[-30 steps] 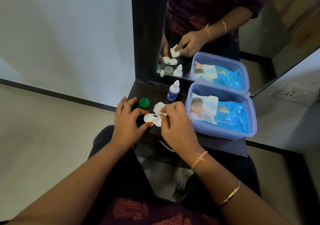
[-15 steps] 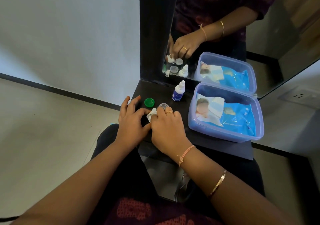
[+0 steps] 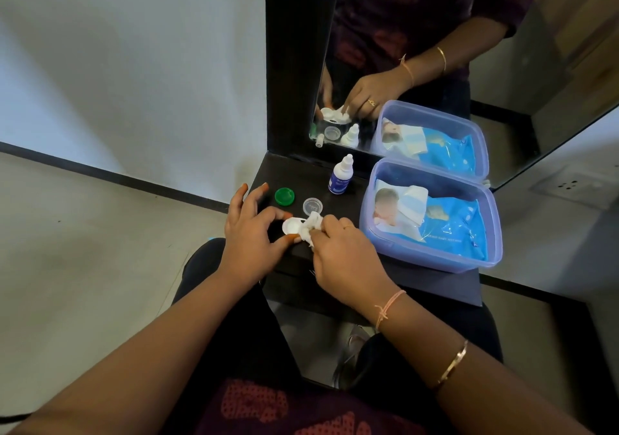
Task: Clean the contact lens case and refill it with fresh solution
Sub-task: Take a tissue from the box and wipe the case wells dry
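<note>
A white contact lens case [image 3: 290, 225] lies on the dark shelf [image 3: 435, 282], its left well uncovered and facing up. My left hand [image 3: 251, 237] pinches the case between thumb and forefinger. My right hand [image 3: 345, 253] grips a crumpled white tissue [image 3: 311, 225] pressed onto the case's right well, which the tissue hides. A green cap [image 3: 284, 196] and a clear cap [image 3: 313, 205] lie loose just behind the case. A small solution bottle [image 3: 340, 175] with a white nozzle and blue label stands upright farther back.
A translucent blue plastic box [image 3: 432, 260] holding a blue wipes pack sits on the shelf at the right, close to my right hand. A mirror [image 3: 435, 49] in a black frame rises behind the shelf. The shelf's front edge lies just under my hands; my knees are below.
The case went from lifted in both hands down onto the shelf. My right hand shifted and now presses the tissue on the right well; the clear cap is uncovered.
</note>
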